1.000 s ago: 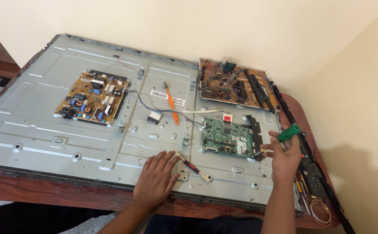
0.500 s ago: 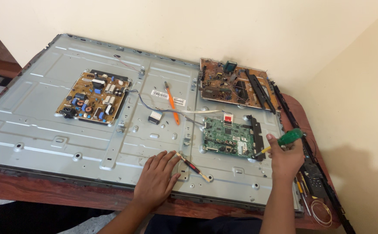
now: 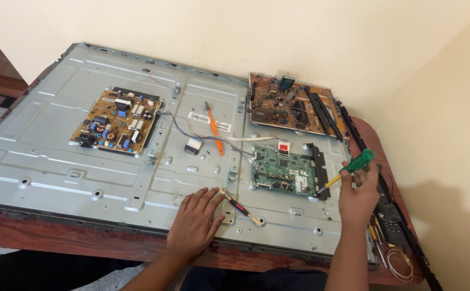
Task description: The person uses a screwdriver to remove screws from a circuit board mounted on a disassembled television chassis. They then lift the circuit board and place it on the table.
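Hands: left [image 3: 194, 226] flat open; right [image 3: 357, 189] grips screwdriver [image 3: 347, 171], tip hidden.

Home repair spot: opened TV back panel [image 3: 57, 156] w/ circuit boards [image 3: 117, 119] on wooden table [image 3: 57, 237]

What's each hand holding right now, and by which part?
The right hand holds a screwdriver by its green handle, tip at the green circuit board's corner. The left hand holds nothing, resting flat on the metal panel.

On the metal panel [image 3: 57, 161], one circuit board [image 3: 117, 119] lies left, another [image 3: 284, 171] right (a pen [image 3: 213, 127] between).
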